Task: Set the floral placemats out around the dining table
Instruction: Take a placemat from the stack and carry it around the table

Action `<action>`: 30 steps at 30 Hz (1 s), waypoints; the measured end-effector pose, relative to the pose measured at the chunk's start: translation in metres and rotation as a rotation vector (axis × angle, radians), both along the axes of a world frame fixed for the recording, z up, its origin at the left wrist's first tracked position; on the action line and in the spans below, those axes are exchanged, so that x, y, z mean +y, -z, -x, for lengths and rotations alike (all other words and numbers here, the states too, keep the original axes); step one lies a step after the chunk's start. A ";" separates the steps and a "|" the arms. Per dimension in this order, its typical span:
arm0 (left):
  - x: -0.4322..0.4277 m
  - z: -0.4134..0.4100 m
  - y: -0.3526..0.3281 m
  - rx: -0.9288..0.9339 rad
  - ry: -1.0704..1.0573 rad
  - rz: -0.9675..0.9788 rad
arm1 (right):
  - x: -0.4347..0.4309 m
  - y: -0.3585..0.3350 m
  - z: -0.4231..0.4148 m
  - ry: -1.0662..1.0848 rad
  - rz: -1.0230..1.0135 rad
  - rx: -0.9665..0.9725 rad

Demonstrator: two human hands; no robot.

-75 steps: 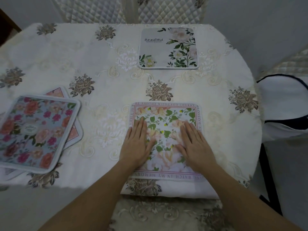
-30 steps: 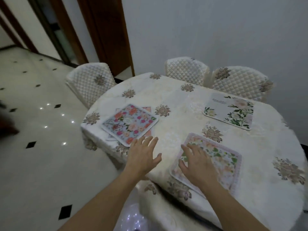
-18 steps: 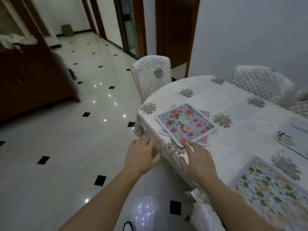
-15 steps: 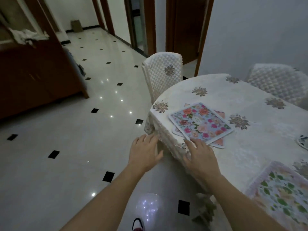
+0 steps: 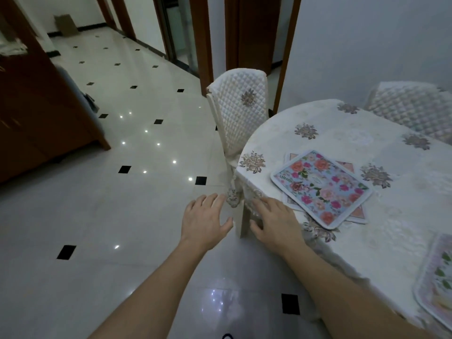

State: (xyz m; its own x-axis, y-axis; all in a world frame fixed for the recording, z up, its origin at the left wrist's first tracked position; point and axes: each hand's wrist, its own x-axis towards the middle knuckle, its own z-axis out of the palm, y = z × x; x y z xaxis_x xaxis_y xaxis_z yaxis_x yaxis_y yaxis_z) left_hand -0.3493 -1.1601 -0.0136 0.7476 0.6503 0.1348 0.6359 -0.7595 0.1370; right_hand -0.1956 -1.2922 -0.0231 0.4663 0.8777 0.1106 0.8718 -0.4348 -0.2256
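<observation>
Beyond our two outstretched hands spreads the pale tiled floor (image 5: 102,216), dotted with small black squares and points of reflected light, the largest thing we see. To the right of our hands stands the dining table (image 5: 381,236), covered in a cream embroidered cloth that hangs over its rim. Past our fingertips, a quilted chair (image 5: 241,118) is drawn up to the table's far-left edge, and a second quilted chair (image 5: 413,106) shows at the far right, behind the table. Well off to the left of our left hand is a dark wooden cabinet (image 5: 36,113).

On the cloth, just beyond and to the right of our right hand, lies the blue floral placemat (image 5: 320,188), resting crookedly on a pink placemat (image 5: 352,211) of which only the corners peek out. Farther right, near our right forearm, the edge of a green-leaf placemat (image 5: 437,277) lies flat, cut off by the frame.

Our left hand (image 5: 204,221) hovers over the floor with fingers spread, holding nothing. Our right hand (image 5: 274,220) is likewise loose and empty, fingers extended toward the table's corner; we cannot tell whether its fingertips touch the hanging cloth. Between our two hands we see the table's pale leg (image 5: 243,221).
</observation>
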 end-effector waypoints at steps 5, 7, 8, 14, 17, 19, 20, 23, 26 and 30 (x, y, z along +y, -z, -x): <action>0.023 -0.025 0.002 0.003 0.065 0.028 | 0.011 0.002 -0.018 0.059 0.022 -0.023; 0.030 -0.038 0.004 0.006 0.093 0.038 | 0.015 0.005 -0.031 0.094 0.044 -0.043; 0.034 -0.046 0.005 0.003 0.111 0.041 | 0.017 0.007 -0.038 0.107 0.045 -0.052; 0.067 -0.118 0.008 0.009 0.201 0.049 | 0.034 0.023 -0.092 0.210 0.051 -0.029; 0.082 -0.168 0.014 0.042 0.273 0.055 | 0.042 0.034 -0.130 0.285 0.035 0.018; 0.090 -0.202 0.018 0.085 0.326 0.040 | 0.046 0.042 -0.158 0.321 0.061 0.014; 0.095 -0.219 0.020 0.102 0.347 0.037 | 0.048 0.044 -0.171 0.339 0.074 0.031; 0.105 -0.266 0.028 0.140 0.393 0.060 | 0.049 0.051 -0.202 0.405 0.049 0.090; 0.109 -0.305 0.034 0.153 0.454 0.078 | 0.041 0.054 -0.229 0.489 0.015 0.089; 0.108 -0.349 0.041 0.204 0.538 0.092 | 0.019 0.061 -0.256 0.607 0.074 0.120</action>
State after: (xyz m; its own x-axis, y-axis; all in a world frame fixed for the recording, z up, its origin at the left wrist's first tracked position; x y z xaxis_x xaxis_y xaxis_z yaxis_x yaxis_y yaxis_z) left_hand -0.0006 -1.0522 -0.0550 0.9810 0.1739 -0.0857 0.1842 -0.9739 0.1326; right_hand 0.0601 -1.2731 -0.0840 0.8897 0.4559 -0.0245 0.4352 -0.8631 -0.2564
